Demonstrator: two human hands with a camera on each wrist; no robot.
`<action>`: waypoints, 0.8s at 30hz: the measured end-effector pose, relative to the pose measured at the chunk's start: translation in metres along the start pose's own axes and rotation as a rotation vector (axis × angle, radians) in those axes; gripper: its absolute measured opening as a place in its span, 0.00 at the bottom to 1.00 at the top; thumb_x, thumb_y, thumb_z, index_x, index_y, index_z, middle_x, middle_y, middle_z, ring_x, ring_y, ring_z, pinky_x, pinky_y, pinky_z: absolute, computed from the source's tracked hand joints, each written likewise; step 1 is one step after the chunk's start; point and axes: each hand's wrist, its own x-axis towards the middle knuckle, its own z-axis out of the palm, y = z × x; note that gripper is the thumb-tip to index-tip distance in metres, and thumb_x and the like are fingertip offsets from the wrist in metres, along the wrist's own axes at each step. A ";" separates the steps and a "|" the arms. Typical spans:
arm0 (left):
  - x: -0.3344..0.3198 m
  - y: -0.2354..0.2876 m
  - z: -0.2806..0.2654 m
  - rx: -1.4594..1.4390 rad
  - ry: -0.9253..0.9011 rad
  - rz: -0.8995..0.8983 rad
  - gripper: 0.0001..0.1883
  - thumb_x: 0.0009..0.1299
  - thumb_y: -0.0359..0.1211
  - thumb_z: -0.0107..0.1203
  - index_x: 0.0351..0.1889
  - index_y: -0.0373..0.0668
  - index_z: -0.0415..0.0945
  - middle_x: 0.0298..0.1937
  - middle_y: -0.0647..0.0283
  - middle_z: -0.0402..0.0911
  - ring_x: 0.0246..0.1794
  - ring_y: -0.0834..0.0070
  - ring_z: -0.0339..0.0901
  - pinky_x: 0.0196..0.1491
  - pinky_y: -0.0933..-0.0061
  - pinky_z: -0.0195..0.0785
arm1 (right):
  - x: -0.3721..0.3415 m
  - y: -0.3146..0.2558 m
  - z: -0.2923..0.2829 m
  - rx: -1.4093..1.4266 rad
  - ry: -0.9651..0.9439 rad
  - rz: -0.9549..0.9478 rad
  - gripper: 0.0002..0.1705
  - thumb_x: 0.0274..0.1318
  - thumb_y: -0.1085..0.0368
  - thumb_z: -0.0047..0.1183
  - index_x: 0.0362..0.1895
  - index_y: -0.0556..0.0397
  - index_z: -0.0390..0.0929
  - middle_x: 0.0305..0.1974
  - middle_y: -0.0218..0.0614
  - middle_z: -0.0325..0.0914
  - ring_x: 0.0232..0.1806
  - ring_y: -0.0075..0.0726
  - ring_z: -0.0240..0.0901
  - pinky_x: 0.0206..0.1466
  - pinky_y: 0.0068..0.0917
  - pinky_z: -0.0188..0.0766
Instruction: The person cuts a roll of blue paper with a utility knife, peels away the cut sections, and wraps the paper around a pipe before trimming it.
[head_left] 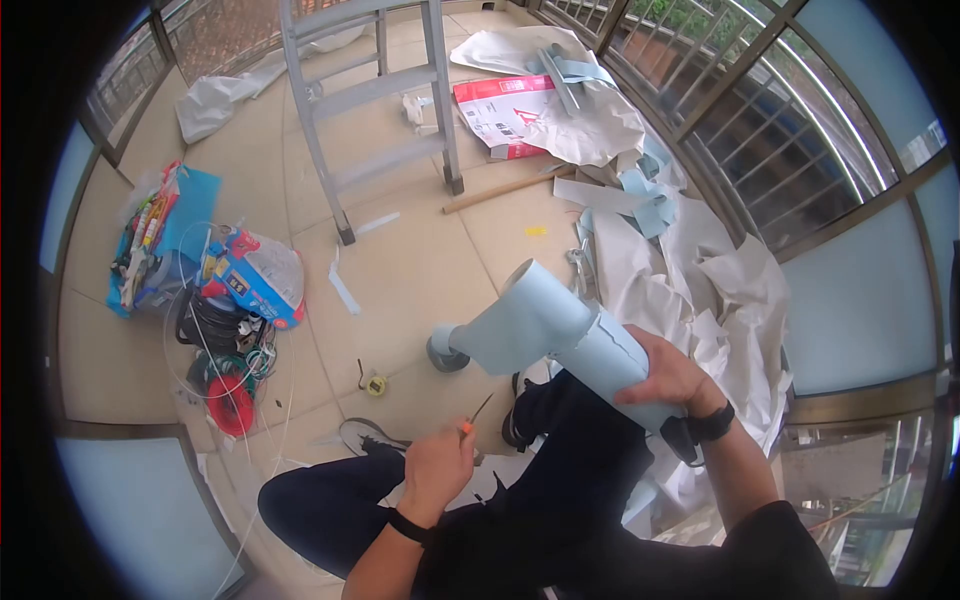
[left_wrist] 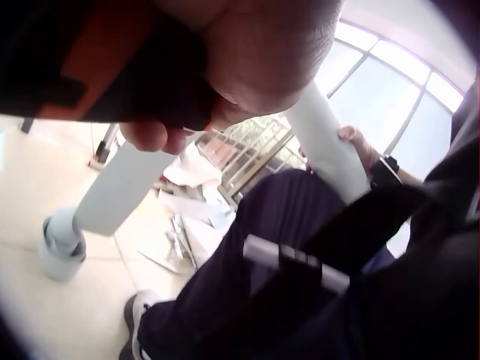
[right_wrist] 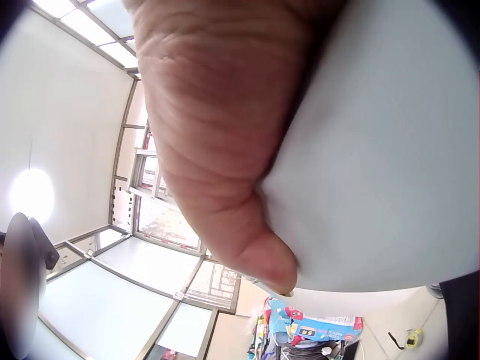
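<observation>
My right hand [head_left: 672, 372] grips a thick roll of light blue sheet [head_left: 598, 350] from above, over my thigh. The thumb [right_wrist: 262, 259] presses along the roll's surface in the right wrist view. A ragged torn edge runs across the roll. From it a loose flap [head_left: 505, 335] hangs toward a small curled end [left_wrist: 64, 251] near the floor. Lower and to the left, my left hand [head_left: 438, 465] holds a thin-bladed tool [head_left: 467, 426] with an orange and black handle. Its dark blade points up toward the roll, apart from it. The palm-side fingers are partly hidden.
A metal stepladder [head_left: 385, 165] stands ahead. Crumpled white sheeting [head_left: 690, 290] and blue scraps cover the right side. A blue bag [head_left: 255, 280], cables and a red spool [head_left: 230, 405] lie at left. A tape measure [head_left: 376, 384] sits near my foot.
</observation>
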 end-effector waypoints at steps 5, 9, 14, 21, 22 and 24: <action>0.035 0.026 -0.039 -0.300 0.432 0.226 0.19 0.73 0.30 0.62 0.60 0.37 0.74 0.46 0.49 0.86 0.38 0.54 0.86 0.39 0.57 0.78 | -0.001 -0.005 0.011 -0.142 0.015 -0.016 0.52 0.35 0.56 0.78 0.69 0.56 0.73 0.55 0.47 0.84 0.59 0.48 0.81 0.67 0.36 0.73; 0.078 0.024 -0.042 -0.882 0.247 0.085 0.25 0.71 0.26 0.64 0.65 0.38 0.68 0.54 0.58 0.84 0.35 0.78 0.80 0.36 0.73 0.75 | -0.006 -0.010 0.017 -0.220 0.022 -0.085 0.51 0.36 0.58 0.79 0.69 0.55 0.73 0.56 0.46 0.83 0.60 0.46 0.80 0.68 0.37 0.72; 0.083 0.020 -0.062 -1.020 -0.036 -0.063 0.27 0.67 0.22 0.66 0.64 0.40 0.69 0.48 0.64 0.78 0.29 0.82 0.77 0.33 0.79 0.74 | -0.010 -0.005 0.018 -0.208 0.028 -0.073 0.52 0.37 0.61 0.79 0.70 0.56 0.71 0.58 0.42 0.82 0.62 0.41 0.78 0.69 0.36 0.71; 0.066 0.031 -0.099 -1.176 -0.030 0.063 0.26 0.66 0.21 0.66 0.62 0.39 0.70 0.40 0.66 0.79 0.29 0.80 0.79 0.34 0.78 0.73 | -0.009 -0.007 0.019 -0.229 0.030 -0.072 0.51 0.37 0.61 0.79 0.70 0.56 0.72 0.58 0.44 0.82 0.61 0.44 0.79 0.69 0.37 0.71; 0.065 0.035 -0.106 -1.187 -0.036 0.097 0.25 0.67 0.22 0.65 0.61 0.39 0.71 0.40 0.66 0.80 0.30 0.80 0.78 0.35 0.78 0.72 | -0.008 -0.008 0.019 -0.255 0.031 -0.079 0.52 0.37 0.61 0.79 0.70 0.55 0.72 0.57 0.45 0.83 0.61 0.45 0.80 0.68 0.36 0.72; 0.067 0.044 -0.120 -1.144 -0.028 0.135 0.24 0.67 0.22 0.65 0.61 0.39 0.71 0.39 0.66 0.80 0.30 0.80 0.78 0.35 0.78 0.72 | -0.009 -0.012 0.023 -0.275 0.049 -0.086 0.51 0.36 0.60 0.79 0.70 0.54 0.72 0.56 0.46 0.83 0.60 0.47 0.81 0.67 0.36 0.73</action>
